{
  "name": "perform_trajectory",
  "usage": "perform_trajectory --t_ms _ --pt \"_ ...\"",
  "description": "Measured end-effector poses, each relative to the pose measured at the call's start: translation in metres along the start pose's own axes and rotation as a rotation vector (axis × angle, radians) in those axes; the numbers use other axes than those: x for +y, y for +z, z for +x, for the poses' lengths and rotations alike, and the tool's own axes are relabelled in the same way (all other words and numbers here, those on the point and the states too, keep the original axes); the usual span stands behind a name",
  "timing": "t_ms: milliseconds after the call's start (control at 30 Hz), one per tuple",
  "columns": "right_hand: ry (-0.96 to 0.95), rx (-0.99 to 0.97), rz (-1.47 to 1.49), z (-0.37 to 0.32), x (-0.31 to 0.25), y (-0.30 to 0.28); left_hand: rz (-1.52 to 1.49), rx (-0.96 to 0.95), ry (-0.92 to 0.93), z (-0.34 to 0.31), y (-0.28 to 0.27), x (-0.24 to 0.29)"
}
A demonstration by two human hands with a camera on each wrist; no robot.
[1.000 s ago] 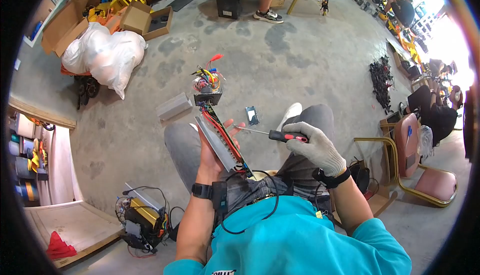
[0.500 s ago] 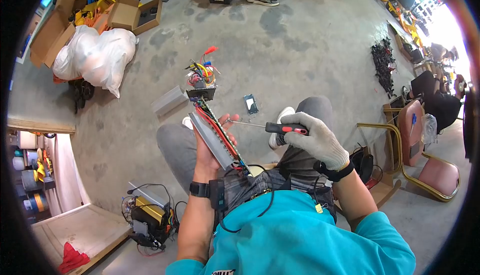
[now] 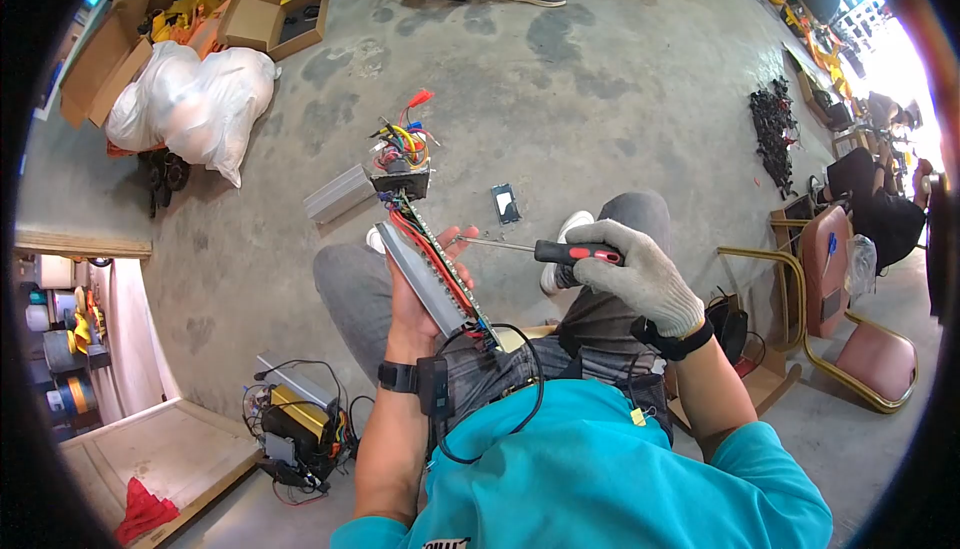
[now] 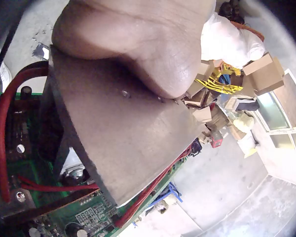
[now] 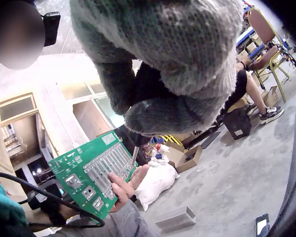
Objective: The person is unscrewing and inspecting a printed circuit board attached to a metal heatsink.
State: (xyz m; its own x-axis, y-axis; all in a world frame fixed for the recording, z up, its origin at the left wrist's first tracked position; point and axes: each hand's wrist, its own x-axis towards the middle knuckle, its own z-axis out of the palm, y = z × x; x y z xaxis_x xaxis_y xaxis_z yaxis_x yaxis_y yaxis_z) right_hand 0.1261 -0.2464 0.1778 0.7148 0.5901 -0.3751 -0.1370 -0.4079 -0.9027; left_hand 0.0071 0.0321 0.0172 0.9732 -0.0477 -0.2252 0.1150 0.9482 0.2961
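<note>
A long circuit board with a grey metal plate [image 3: 422,281] and red wires lies in my bare left hand [image 3: 412,299], thumb along the plate and fingers round the far edge. In the right wrist view the green back of the board [image 5: 96,173] faces the camera. My gloved right hand [image 3: 640,274] grips a black and red screwdriver [image 3: 580,253], its shaft pointing left to the left fingertips and board edge. A black end piece with a bundle of coloured wires [image 3: 403,154] is at the board's far end. In the left wrist view the left hand [image 4: 133,39] presses the metal plate [image 4: 123,123].
On the floor are a grey metal channel [image 3: 338,195], a phone-like device [image 3: 506,204], and a gold unit with cables [image 3: 300,414] at lower left. White bags [image 3: 195,109] and cardboard boxes stand upper left. A pink chair [image 3: 825,269] is at right, with people beyond.
Since a second ago the head view has shifted, and the board and both hands appear slightly moved. The screwdriver is still gripped, its tip still by the left fingers.
</note>
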Motion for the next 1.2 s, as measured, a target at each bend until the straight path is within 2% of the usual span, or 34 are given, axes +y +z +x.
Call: perform_trajectory --t_ms 300,467,567,767,1000,1067,1200 --pt "-0.003 -0.008 0.081 -0.003 0.002 0.001 -0.025 -0.06 -0.002 0.001 -0.002 0.0" --pt "-0.055 0.015 -0.011 -0.005 -0.001 0.0 -0.026 -0.064 0.011 0.001 0.0 0.0" --pt "-0.002 0.009 -0.003 -0.006 -0.006 -0.001 -0.009 -0.051 0.024 0.0 0.002 -0.001" --pt "-0.026 0.028 -0.104 -0.007 -0.003 0.0 0.012 -0.032 0.032 -0.001 0.0 0.0" --pt "-0.023 0.034 -0.088 -0.008 0.001 0.002 0.032 -0.019 0.039 -0.002 0.0 -0.001" --pt "0.05 0.044 -0.071 -0.008 0.002 0.003 0.042 0.001 0.044 -0.002 -0.002 -0.001" --pt "0.078 0.046 -0.046 -0.01 0.0 0.004 0.039 -0.002 0.044 -0.002 -0.001 -0.001"
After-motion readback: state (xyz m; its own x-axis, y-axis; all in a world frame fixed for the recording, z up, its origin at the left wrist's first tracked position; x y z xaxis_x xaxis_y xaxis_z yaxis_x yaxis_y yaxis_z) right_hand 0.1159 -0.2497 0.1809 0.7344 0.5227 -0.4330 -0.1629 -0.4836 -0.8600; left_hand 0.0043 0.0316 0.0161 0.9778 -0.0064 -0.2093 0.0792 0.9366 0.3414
